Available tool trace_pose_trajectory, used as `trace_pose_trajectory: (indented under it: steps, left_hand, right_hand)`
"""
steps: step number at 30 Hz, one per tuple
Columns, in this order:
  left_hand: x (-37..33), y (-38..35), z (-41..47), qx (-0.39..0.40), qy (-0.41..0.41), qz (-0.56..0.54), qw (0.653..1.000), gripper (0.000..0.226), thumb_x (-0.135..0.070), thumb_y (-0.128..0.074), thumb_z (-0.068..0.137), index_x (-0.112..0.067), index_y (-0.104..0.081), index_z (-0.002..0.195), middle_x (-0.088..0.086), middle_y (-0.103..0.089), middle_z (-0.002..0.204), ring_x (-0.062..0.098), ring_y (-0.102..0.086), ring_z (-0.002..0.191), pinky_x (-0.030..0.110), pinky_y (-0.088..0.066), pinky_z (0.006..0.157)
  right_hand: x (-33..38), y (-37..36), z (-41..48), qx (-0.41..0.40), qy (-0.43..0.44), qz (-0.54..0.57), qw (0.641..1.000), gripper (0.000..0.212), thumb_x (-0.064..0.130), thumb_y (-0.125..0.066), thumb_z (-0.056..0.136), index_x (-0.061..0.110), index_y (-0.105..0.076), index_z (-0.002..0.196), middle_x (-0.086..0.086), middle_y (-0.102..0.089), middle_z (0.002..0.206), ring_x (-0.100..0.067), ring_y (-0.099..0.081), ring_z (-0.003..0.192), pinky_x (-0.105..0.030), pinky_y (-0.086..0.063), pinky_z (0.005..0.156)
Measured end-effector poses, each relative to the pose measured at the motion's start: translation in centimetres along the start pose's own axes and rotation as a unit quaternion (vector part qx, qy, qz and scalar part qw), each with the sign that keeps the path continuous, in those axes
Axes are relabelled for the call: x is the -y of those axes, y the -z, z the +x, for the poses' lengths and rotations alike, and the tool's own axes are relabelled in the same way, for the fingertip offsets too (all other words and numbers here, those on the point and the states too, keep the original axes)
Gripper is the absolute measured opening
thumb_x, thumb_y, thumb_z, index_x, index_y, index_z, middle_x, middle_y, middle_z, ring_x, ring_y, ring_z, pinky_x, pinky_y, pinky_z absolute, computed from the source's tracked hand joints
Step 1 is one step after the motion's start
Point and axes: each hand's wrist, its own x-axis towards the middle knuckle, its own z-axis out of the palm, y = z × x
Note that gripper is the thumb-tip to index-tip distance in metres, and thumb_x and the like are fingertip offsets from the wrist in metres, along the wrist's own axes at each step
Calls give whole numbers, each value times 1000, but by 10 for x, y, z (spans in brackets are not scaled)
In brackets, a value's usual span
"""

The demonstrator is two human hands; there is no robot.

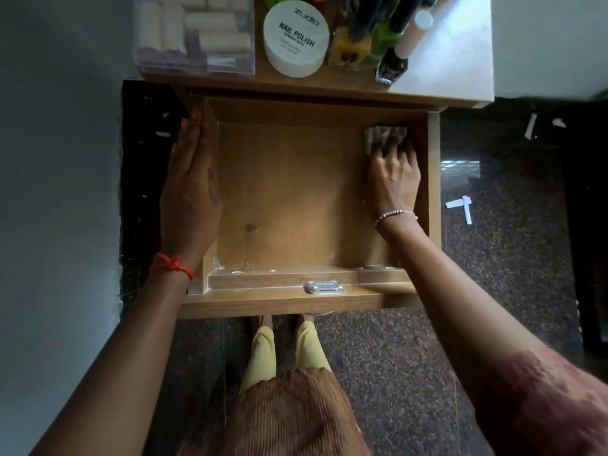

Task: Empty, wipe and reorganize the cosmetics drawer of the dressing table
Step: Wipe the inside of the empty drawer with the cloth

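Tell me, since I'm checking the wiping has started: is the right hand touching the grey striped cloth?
Touching. The head view shows the right hand with fingers pressed onto the grey striped cloth in the far right corner of the wooden drawer.

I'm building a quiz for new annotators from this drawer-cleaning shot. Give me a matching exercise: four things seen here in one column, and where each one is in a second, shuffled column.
Things:
1. cloth
2. left hand
3. nail polish remover tub
4. metal latch

Places:
A. on the dressing table top
B. far right corner of the drawer, under the right hand
C. on the drawer's front edge
D. flat against the drawer's left wall

Pairs: 1-B, 2-D, 3-A, 4-C
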Motion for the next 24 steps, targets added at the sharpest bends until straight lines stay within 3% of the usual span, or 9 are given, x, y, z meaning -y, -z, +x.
trace_pose_trajectory:
  steps: [2, 4, 8, 11, 14, 16, 19, 22, 24]
  left_hand:
    - [0, 0, -1, -4, 1, 4, 1000, 49, 0, -29, 96, -11, -22, 144, 7, -21, 154, 14, -11, 141, 31, -18, 117]
    - [-1, -1, -1, -7, 5, 8, 1000, 50, 2, -29, 96, -12, -23, 144, 7, -21, 154, 14, -12, 142, 29, -17, 117]
    - [-2, -1, 1, -6, 11, 6, 1000, 55, 8, -28, 93, -13, -23, 144, 7, -20, 154, 18, -12, 143, 32, -19, 117]
    - [-3, -1, 1, -10, 11, 7, 1000, 57, 10, -29, 92, -13, -21, 144, 7, -19, 154, 19, -12, 143, 26, -17, 115]
    - [-3, -1, 0, -4, 16, 1, 1000, 58, 10, -28, 93, -14, -19, 145, 6, -17, 155, 17, -10, 143, 6, -6, 110]
    - [-2, -2, 0, -2, 17, -7, 1000, 58, 10, -28, 93, -13, -18, 145, 6, -16, 155, 17, -9, 143, -1, -2, 106]
    - [-2, -2, 0, -1, 13, -10, 1000, 56, 10, -28, 93, -11, -18, 145, 8, -16, 155, 20, -9, 143, 0, -1, 107]
    - [-2, -2, 1, 1, 13, -8, 1000, 57, 11, -27, 93, -11, -19, 145, 8, -16, 155, 20, -8, 144, 1, 0, 107]
    - [-3, -2, 1, -2, 13, -2, 1000, 57, 11, -28, 92, -11, -19, 145, 8, -16, 155, 20, -9, 144, 0, 1, 107]
  right_hand:
    - [-1, 4, -7, 52, 11, 20, 998, 20, 1, -50, 61, 4, -69, 68, -18, -70, 65, -31, -66, 54, -31, -57, 58]
    - [-2, 11, -19, 28, 3, 21, 999, 12, -6, -63, 58, 1, -65, 67, -20, -66, 62, -34, -64, 52, -31, -54, 51]
    - [-3, 24, -49, 125, -58, 141, 980, 16, -3, -50, 83, -3, -59, 97, -26, -61, 103, -42, -58, 96, -40, -48, 74]
    - [-10, 31, -56, 157, -117, 144, 970, 19, 5, -58, 83, -3, -57, 101, -25, -59, 109, -42, -56, 101, -42, -48, 80]
    - [-15, 28, -53, 172, -108, 158, 966, 21, 8, -62, 80, -3, -60, 97, -26, -60, 105, -42, -57, 97, -40, -48, 75]
    - [-22, 23, -54, 174, -70, 176, 966, 16, 8, -64, 78, 1, -66, 92, -24, -64, 97, -40, -61, 91, -33, -43, 66]
    - [-34, 22, -55, 208, 46, 211, 954, 17, 7, -68, 74, 9, -72, 90, -19, -71, 92, -34, -65, 85, -28, -44, 64]
    - [-31, 36, -52, 296, 196, 284, 891, 29, -5, -69, 69, 14, -74, 90, -12, -74, 94, -21, -69, 86, -18, -49, 71]
    - [-13, 41, -50, 334, 264, 301, 853, 33, -7, -68, 69, 16, -74, 92, -8, -73, 99, -16, -68, 91, -21, -52, 82]
